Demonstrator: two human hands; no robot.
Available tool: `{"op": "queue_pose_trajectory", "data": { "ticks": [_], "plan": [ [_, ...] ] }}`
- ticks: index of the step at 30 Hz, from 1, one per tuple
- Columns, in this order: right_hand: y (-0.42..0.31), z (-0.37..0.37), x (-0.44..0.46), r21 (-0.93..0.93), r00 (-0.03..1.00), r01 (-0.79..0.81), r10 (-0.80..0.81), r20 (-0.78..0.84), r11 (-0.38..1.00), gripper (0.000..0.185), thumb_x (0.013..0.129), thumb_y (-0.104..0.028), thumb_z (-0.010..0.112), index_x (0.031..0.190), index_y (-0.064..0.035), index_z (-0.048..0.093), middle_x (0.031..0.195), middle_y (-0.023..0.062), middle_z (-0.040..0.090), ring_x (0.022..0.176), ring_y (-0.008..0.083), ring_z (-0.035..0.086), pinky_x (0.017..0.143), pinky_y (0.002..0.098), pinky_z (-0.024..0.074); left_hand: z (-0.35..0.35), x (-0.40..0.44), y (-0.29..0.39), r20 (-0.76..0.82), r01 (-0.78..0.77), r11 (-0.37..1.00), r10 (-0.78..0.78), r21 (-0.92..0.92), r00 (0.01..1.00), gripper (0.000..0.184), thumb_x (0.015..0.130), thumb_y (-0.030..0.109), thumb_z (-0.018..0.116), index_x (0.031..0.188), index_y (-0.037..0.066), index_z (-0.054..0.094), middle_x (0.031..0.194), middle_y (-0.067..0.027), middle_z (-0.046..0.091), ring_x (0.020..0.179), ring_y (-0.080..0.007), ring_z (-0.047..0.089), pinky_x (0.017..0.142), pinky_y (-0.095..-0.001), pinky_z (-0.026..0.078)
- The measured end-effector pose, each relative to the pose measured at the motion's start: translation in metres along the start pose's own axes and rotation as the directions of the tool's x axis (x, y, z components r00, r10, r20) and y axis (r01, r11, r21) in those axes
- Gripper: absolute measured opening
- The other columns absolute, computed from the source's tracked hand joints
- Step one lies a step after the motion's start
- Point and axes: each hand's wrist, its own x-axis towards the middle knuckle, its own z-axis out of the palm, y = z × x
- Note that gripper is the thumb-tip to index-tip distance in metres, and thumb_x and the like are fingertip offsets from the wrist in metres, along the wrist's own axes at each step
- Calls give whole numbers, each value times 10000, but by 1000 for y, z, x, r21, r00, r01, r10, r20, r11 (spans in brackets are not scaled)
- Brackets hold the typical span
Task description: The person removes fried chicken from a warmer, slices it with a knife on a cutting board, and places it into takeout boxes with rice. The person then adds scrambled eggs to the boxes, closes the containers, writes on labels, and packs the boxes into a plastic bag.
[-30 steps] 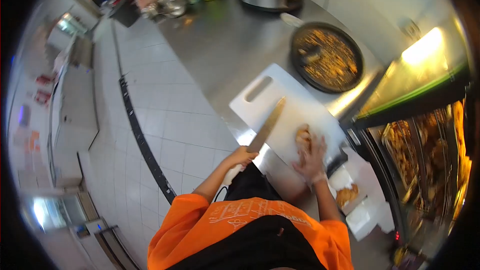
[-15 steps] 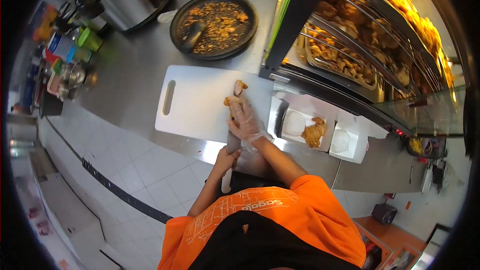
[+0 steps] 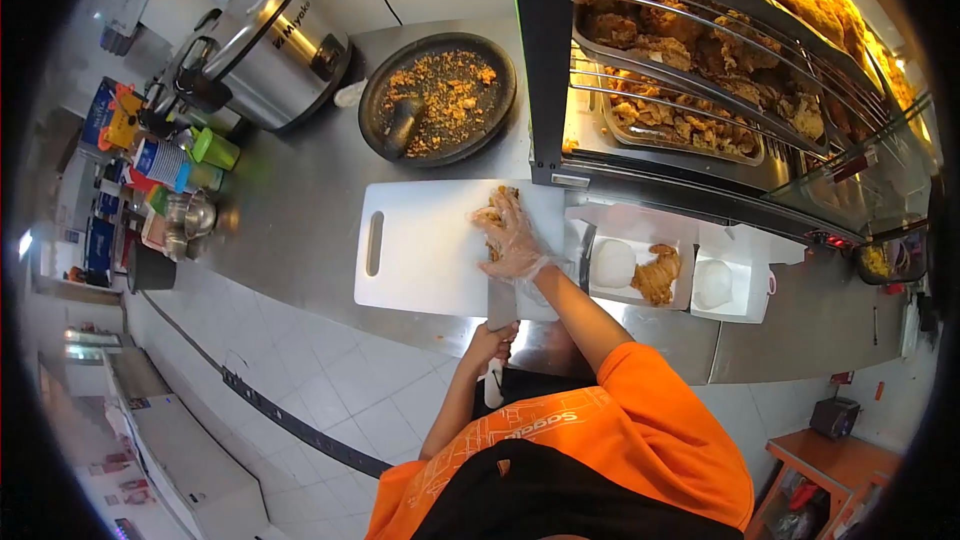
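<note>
My left hand point(image 3: 489, 343) is bare and closed around a knife with a white handle point(image 3: 494, 385). The broad knife blade point(image 3: 502, 304) points away from me, and its far end runs up to my other hand. My right hand point(image 3: 513, 236), in a clear plastic glove, lies over pieces of fried chicken point(image 3: 497, 202) and grips them with bent fingers. Part of the chicken is hidden beneath the glove. Under both lies a white cutting board point(image 3: 425, 260) with a slotted handle at its left.
Right of the board stand a paper box point(image 3: 640, 230) with rice and fried chicken, and another box point(image 3: 735, 310) with rice. Behind are a stone mortar point(image 3: 500, 130) of orange-brown crumbs, a rice cooker point(image 3: 270, 60) and a glass cabinet point(image 3: 549, 155) of fried food.
The camera view has shifted, moving the scene downward and right. A chicken piece beyond the gloved fingertips now lies closer against them. My left hand still holds the knife.
</note>
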Motion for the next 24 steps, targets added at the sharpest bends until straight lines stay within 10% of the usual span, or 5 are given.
{"op": "queue_pose_trajectory", "data": {
  "ticks": [12, 21, 24],
  "plan": [
    [-1, -26, 18, -100, 995, -49, 58, 82, 994, 566, 508, -325, 670, 1041, -189, 534, 1240, 169, 317, 1192, 397, 181, 943, 568, 147, -1, -3, 15, 9, -35, 989, 34, 143, 999, 275, 764, 268, 597, 634, 57, 478, 462, 33, 356, 364, -64, 312, 342, -229, 278],
    [-7, 21, -7, 162, 943, 83, -25, -333, 983, 435, 561, -127, 568, 994, -85, 547, 1093, 136, 431, 1122, 338, 325, 976, 465, 207, 0, -6, 1, -63, -155, 972, 168, 175, 984, 229, 784, 205, 581, 653, 40, 490, 467, 13, 402, 364, -82, 370, 330, -232, 295],
    [-50, -23, -13, 184, 865, 120, -11, -502, 976, 396, 577, -101, 546, 972, -76, 545, 1088, 119, 455, 1115, 322, 342, 973, 475, 210, -4, -24, -6, -224, -170, 832, 329, 529, 917, 236, 792, 208, 569, 741, -22, 569, 519, -32, 495, 400, -105, 417, 377, -266, 337]
  ]
}}
